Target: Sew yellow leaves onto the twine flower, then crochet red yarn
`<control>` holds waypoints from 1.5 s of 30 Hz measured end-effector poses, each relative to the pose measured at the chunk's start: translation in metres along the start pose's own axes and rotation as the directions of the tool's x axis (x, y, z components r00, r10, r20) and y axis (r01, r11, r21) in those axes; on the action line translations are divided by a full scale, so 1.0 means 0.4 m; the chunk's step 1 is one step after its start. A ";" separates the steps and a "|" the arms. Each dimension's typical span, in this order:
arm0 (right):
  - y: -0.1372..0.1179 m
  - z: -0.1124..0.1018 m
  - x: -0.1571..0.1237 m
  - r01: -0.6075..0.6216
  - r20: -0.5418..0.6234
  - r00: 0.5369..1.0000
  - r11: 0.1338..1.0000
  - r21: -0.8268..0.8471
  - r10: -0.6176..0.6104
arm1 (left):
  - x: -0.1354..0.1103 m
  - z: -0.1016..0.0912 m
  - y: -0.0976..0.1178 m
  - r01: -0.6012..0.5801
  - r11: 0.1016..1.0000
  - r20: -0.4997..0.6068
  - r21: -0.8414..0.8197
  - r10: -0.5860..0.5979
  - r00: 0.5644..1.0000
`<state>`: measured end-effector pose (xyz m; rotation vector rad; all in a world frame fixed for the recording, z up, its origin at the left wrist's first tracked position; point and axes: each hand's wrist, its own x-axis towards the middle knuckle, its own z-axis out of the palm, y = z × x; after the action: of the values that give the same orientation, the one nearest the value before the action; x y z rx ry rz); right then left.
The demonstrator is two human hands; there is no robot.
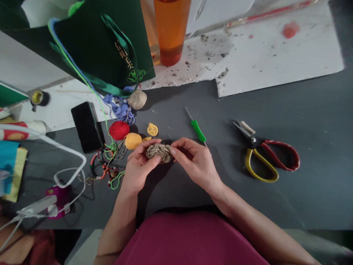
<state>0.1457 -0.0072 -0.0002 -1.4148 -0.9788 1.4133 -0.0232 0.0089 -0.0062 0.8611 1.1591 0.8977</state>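
My left hand (140,165) holds a round, coiled piece of tan twine crochet (158,152) from the near side. My right hand (194,162) pinches the piece's right edge between its fingertips. A thin metal point (170,138) sticks up just past the piece, and I cannot tell what it belongs to. A green-handled crochet hook (198,130) lies on the grey table (234,99) just above my right hand. A red yarn ball (119,130), a yellow yarn ball (132,141) and a small tan twine ball (137,99) lie beyond my left hand.
Red-and-yellow-handled scissors (266,156) lie to the right. On the left are a black phone (87,127), beaded cords (106,169) and a white cable (66,151). A green paper bag (96,48) and an orange tumbler (171,29) stand at the back.
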 end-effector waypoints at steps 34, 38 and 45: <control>0.018 0.013 0.001 -0.009 -0.064 0.998 1.000 -0.027 0.007 | -0.007 0.027 -0.010 0.051 0.999 -0.045 -0.018 -0.052 0.998; 0.018 0.015 0.000 -0.001 -0.019 1.000 0.999 -0.039 0.000 | -0.005 0.025 -0.003 0.050 0.999 -0.049 0.021 -0.049 0.998; 0.012 0.012 -0.005 0.037 0.041 0.999 0.997 -0.070 -0.034 | -0.011 0.027 0.019 -0.046 0.989 -0.097 0.139 0.060 0.993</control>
<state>0.1407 -0.0101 -0.0038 -1.4181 -1.0834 1.3975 -0.0145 0.0070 0.0042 0.9708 1.3025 0.9218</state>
